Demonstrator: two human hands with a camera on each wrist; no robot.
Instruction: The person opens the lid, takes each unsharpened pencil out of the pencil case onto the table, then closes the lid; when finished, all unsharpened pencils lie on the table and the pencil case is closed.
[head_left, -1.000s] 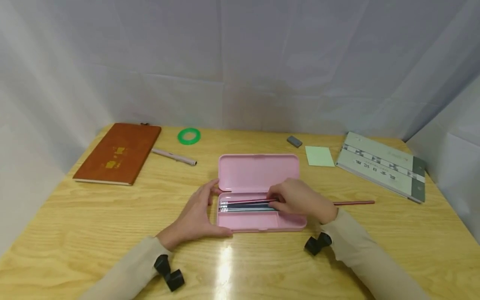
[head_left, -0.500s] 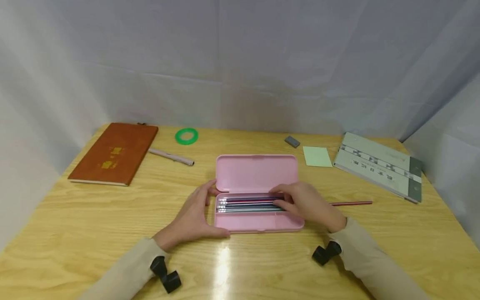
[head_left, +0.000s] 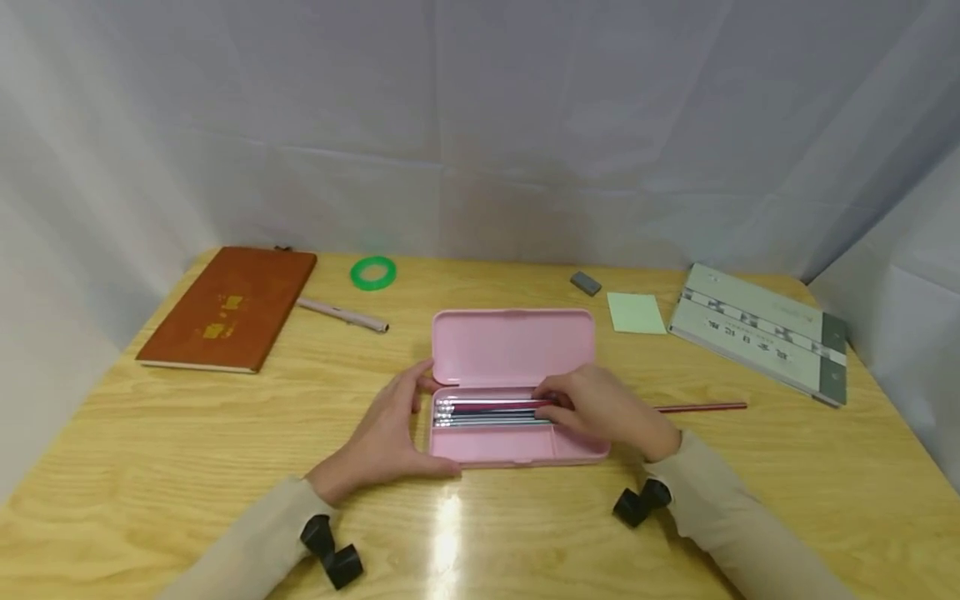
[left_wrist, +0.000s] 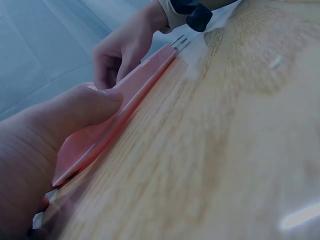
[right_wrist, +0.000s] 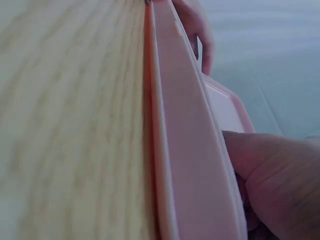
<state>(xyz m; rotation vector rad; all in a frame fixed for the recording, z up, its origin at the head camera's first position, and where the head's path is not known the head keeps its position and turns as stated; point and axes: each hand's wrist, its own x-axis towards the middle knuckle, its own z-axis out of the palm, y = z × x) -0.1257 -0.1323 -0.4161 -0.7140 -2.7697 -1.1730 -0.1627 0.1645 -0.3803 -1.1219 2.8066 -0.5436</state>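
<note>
A pink pencil case (head_left: 492,444) lies with its lid (head_left: 513,346) thrown back. Several pencils (head_left: 491,415) lie side by side in its rear compartment, their metal ferrules toward the left end. My left hand (head_left: 386,429) grips the case's left end, with the thumb (left_wrist: 107,100) along the front wall and the fingers behind near the hinge. My right hand (head_left: 600,408) reaches into the right part of the case, thumb and forefinger pinching at the pencils; its other fingers are hidden. Beyond that wrist, a reddish pencil (head_left: 705,407) lies on the table.
On the left are a brown notebook (head_left: 232,308), a pale pen (head_left: 345,315) and a green tape ring (head_left: 372,273). A grey eraser (head_left: 586,283), pale green sticky notes (head_left: 636,313) and a grey-green book (head_left: 757,333) lie at the back right. A curtain hangs behind.
My right hand shifts slightly right and opens a little, then comes back left and pinches again. The pencils' order in the compartment looks altered. My left hand keeps its hold on the case.
</note>
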